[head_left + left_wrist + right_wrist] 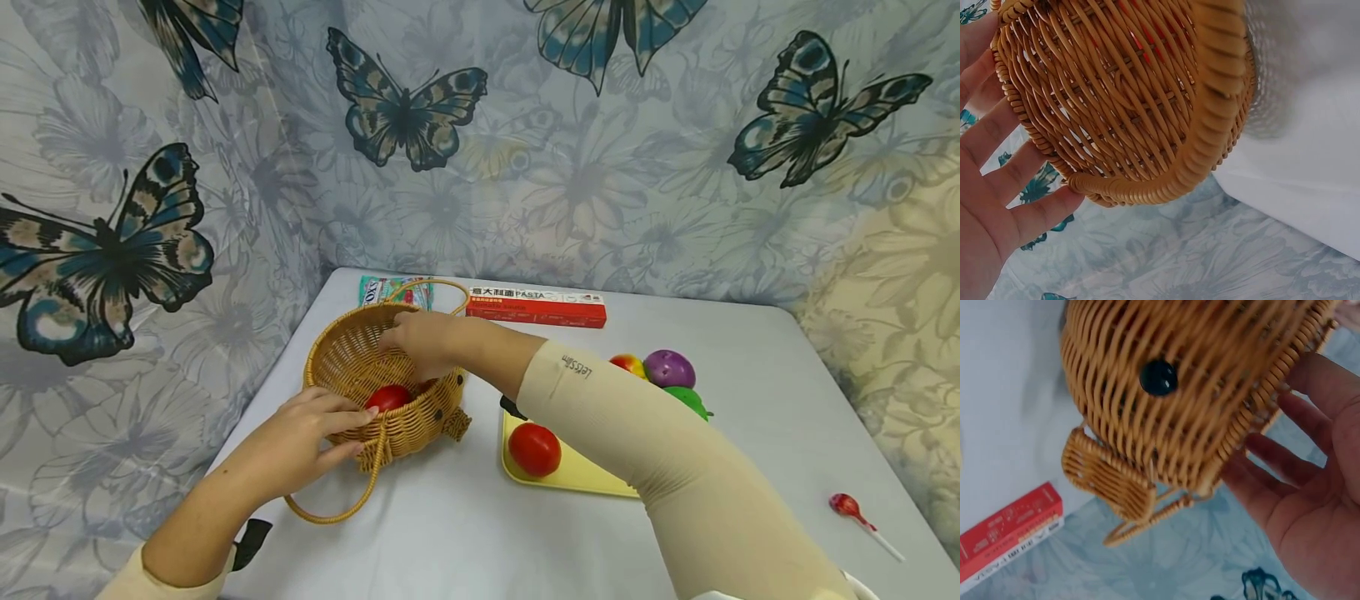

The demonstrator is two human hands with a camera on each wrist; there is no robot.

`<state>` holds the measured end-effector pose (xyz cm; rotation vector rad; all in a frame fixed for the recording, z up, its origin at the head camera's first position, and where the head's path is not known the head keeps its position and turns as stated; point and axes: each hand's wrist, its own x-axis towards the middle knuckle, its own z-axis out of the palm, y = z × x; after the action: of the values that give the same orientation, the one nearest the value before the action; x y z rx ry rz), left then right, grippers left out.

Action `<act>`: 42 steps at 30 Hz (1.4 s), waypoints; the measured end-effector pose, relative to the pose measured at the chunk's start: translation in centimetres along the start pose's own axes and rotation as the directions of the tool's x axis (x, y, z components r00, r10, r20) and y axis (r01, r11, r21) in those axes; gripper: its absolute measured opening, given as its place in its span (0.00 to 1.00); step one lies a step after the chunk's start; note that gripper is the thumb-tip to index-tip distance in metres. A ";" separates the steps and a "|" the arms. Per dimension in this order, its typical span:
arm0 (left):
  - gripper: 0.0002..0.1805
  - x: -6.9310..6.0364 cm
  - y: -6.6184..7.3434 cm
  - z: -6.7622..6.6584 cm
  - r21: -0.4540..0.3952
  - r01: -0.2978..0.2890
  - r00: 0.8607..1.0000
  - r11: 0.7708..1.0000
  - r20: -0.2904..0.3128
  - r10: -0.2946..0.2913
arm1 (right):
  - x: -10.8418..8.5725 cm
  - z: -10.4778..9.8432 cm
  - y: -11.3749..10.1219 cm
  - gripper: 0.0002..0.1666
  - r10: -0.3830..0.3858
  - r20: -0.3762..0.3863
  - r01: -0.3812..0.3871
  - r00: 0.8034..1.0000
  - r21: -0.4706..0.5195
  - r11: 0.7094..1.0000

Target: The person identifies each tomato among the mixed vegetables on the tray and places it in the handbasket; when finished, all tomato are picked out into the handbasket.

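Observation:
The wicker basket (341,350) stands on the left of the table, with a red tomato-like item (388,398) inside. My left hand (303,437) grips its near left rim, fingers over the edge and thumb outside; the left wrist view shows this hand (991,206) beside the handle (1210,119). Reaching over the far side, my right hand (427,342) is inside the basket mouth, above another red patch. In the right wrist view its palm is bare and the spread fingers of the hand (1310,469) pass behind the rim, hiding the tips.
A red pasta box (536,310) and a teal packet (372,290) lie at the back. On the yellow tray (577,475) sits a red tomato (535,450). Purple (670,368) and green (686,400) items are behind my right sleeve. A lollipop (846,505) lies at right.

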<state>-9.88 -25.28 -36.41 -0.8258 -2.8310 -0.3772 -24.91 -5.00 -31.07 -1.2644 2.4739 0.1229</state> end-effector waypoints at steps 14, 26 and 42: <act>0.22 -0.1 0.1 -0.2 0.000 0.003 1.000 1.000 0.009 -0.003 | -7.0 -1.3 7.1 0.38 0.086 -0.115 -0.075 0.990 0.100 0.992; 0.23 0.0 0.2 -0.4 0.004 0.009 0.999 1.000 0.031 -0.009 | -12.5 6.0 13.4 0.41 0.289 0.074 -0.298 0.955 0.226 0.928; 0.23 0.0 0.4 -0.5 0.009 0.025 0.999 1.000 0.047 -0.026 | -14.5 11.2 14.0 0.42 0.300 0.164 -0.338 0.940 0.325 0.883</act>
<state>-9.61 -25.09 -35.89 -0.8082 -2.8869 -0.3532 -25.23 17.10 -37.58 -0.6793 2.4483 -0.1564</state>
